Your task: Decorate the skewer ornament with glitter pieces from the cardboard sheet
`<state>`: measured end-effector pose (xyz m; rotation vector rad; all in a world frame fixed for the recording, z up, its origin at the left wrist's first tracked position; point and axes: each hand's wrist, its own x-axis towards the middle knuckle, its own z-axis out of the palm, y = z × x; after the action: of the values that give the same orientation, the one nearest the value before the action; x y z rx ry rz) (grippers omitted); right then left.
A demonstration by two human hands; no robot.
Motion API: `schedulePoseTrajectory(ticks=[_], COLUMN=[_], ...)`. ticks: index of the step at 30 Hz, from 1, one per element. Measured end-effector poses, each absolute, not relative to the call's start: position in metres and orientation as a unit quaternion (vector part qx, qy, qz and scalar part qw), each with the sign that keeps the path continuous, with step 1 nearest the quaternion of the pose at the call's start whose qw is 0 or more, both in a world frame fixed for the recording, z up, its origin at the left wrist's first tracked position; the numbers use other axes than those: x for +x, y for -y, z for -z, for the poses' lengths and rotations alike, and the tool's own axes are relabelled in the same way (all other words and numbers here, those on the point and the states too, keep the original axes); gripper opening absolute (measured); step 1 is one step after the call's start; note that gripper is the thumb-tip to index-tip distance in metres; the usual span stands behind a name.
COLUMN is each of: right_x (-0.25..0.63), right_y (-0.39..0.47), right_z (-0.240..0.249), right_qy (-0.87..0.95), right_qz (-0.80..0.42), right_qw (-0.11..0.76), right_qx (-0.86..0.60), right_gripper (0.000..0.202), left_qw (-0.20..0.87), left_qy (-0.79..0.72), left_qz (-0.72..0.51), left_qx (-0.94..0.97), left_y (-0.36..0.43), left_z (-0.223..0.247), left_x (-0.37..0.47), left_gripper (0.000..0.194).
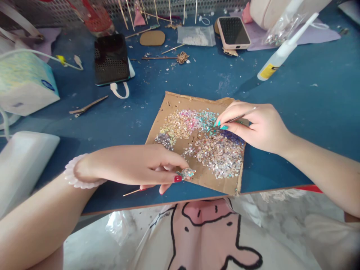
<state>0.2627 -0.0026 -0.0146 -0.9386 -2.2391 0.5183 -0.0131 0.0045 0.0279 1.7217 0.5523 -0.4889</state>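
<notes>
A cardboard sheet [194,99] lies on the blue table and bears piles of small shiny flakes in yellow, pink, teal, dark blue and pale tones. My right hand [257,125] pinches metal tweezers [242,115], their tips down at the teal flakes [207,119]. Over the sheet's lower left, my left hand [140,165] is closed on a thin stick [131,192] bearing a small piece covered in glittering flakes [187,173], which shows at the thumb and fingertip. The fingers hide part of the stick. Pale flakes [222,157] lie between the hands.
A glue bottle [277,60] stands at the right back. Two phones [111,58], a bag of white bits [196,35] and a stick with a brown ornament [182,57] lie behind the sheet. At the left are a tissue pack [28,84], tweezers [88,106] and a white case [30,161].
</notes>
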Motion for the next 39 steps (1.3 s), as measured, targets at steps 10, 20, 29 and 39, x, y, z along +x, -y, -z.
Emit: schedulePoseTrajectory(ticks=[10,20,29,39], right_x=[0.2654,0.2649,0.2646,0.2648], right_y=[0.0045,0.0032,0.0036,0.0036], right_z=[0.0128,0.0127,0.0133,0.0122], right_qy=[0.836,0.831,0.831,0.831], right_qz=[-0.194,-0.171,-0.180,-0.190], right_qw=[0.310,0.319,0.308,0.303], right_qx=[-0.409,-0.422,-0.426,-0.426], right_gripper=[0.007,0.009,0.010,0.011], left_qw=[0.592,0.597,0.599,0.603], left_qy=[-0.237,-0.237,-0.231,-0.231], left_qz=[0.214,0.206,0.204,0.204], left_qx=[0.740,0.739,0.739,0.735], left_y=[-0.0037,-0.0041,-0.0047,-0.0040], left_z=[-0.0292,-0.0281,-0.0280,-0.0295], left_x=[-0.0133,-0.0130,-0.0121,-0.0128], left_gripper=[0.020,0.018,0.019,0.019])
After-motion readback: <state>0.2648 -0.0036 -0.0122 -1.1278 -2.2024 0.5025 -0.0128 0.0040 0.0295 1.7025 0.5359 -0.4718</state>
